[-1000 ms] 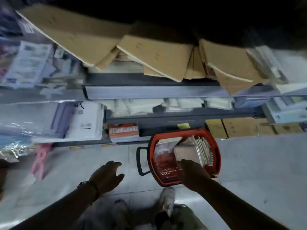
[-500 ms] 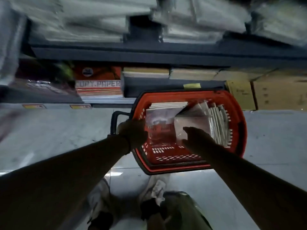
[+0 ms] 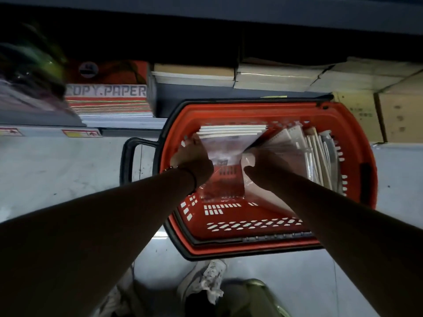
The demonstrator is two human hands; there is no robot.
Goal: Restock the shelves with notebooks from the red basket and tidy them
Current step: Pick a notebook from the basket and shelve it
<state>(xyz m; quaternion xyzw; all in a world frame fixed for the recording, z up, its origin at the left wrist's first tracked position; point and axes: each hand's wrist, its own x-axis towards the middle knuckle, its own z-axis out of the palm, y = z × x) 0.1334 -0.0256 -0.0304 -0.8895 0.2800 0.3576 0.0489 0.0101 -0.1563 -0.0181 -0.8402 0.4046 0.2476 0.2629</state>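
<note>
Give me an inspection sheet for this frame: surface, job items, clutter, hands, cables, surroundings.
Surface: grey tiled floor; the basket stands on it.
Job's things: red basket with a black handle; wrapped notebook pack at its left, upright notebooks at its right.
Clutter: nothing seen.
Hands: left hand on the pack's left edge; right hand at its right edge; grip hidden in the dark.
Cables: nothing seen.
Surroundings: low shelf behind with copy paper and paper stacks; cardboard boxes at right; shoe below.
</note>
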